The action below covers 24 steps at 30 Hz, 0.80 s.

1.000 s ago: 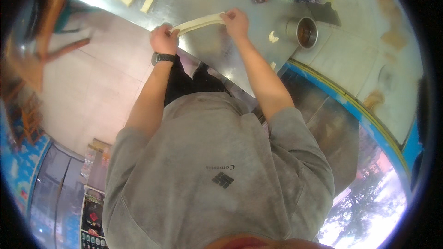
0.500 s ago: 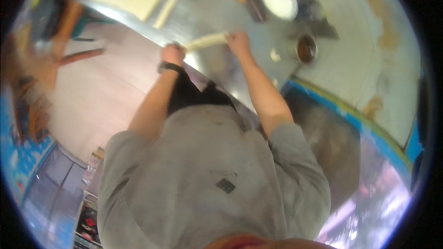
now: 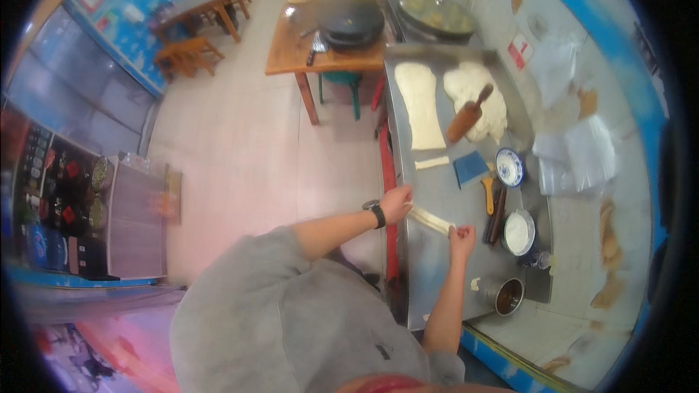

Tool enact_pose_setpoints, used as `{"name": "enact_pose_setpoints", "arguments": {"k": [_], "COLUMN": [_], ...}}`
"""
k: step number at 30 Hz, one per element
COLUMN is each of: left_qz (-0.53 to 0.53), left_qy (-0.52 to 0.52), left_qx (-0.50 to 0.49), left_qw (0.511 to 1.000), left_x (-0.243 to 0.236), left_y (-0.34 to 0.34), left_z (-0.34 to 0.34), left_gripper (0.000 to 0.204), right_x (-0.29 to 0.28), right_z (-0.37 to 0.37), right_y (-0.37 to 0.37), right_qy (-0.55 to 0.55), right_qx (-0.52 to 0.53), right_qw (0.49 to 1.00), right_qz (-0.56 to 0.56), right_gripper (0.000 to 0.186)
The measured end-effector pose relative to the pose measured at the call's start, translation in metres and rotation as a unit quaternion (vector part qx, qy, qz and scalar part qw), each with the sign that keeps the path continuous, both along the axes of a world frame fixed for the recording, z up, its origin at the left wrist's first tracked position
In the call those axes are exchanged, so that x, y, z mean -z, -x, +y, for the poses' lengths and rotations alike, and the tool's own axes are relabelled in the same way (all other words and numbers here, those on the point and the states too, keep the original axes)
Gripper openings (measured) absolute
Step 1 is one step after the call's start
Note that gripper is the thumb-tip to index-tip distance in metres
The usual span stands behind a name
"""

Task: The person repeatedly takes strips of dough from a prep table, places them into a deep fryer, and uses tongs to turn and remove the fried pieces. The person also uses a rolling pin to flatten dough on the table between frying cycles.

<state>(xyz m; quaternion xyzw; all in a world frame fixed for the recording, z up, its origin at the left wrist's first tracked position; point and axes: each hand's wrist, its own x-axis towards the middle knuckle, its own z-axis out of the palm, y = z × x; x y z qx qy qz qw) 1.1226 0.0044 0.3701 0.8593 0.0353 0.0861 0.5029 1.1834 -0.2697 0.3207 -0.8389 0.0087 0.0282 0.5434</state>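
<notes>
Between my two hands a pale strip of dough (image 3: 431, 220) is stretched above the metal worktop (image 3: 429, 262). My left hand (image 3: 397, 204), with a dark watch at the wrist, is closed around one end near the worktop's left edge. The other end is pinched in the fingers of my right hand (image 3: 461, 239). A short cut dough strip (image 3: 432, 163) lies farther up the worktop, just below a long flat dough sheet (image 3: 421, 105). Beside that sheet, a wooden rolling pin (image 3: 464, 122) rests on a larger lump of dough (image 3: 466, 80).
Right of my hands are a blue flat scraper (image 3: 472, 168), a yellow-handled tool (image 3: 488, 195), dark rods (image 3: 498, 218), a patterned bowl (image 3: 509, 167), a bowl of white powder (image 3: 519, 233) and a metal pot (image 3: 508, 297) with brown contents. A wooden table (image 3: 284, 58) holding dark cookware stands beyond.
My view has swung, so the worktop now runs up the right side and the far room shows. Both hands still hold the dough strip, which now slopes down toward my right hand.
</notes>
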Motion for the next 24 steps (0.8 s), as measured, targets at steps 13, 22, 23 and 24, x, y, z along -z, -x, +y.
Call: {"name": "enact_pose_setpoints", "arguments": {"k": [13,22,23,24], "left_qz": [0.077,0.049,0.059,0.070], "left_qy": [0.041,-0.001,-0.010,-0.019], "left_qx": [0.128,0.266,0.280,0.297], "left_qw": [0.988,0.963,0.958,0.952], "left_x": [0.026,0.047,0.047,0.048], "left_y": [0.183,0.286,0.297,0.308], "left_z": [0.204,0.313,0.318,0.322], "left_gripper": [0.031,0.019,0.017,0.015], "right_x": [-0.024,-0.040,-0.044,-0.046], "right_z": [0.153,0.264,0.275,0.285], "right_y": [0.236,0.421,0.442,0.466], "right_qy": [-0.016,-0.017,-0.023,-0.030], "right_qx": [0.076,0.157,0.177,0.198], "right_qw": [0.997,0.987,0.983,0.979], "right_qz": [-0.003,0.030,0.034,0.039], "right_gripper": [0.025,0.024,0.024,0.024]}}
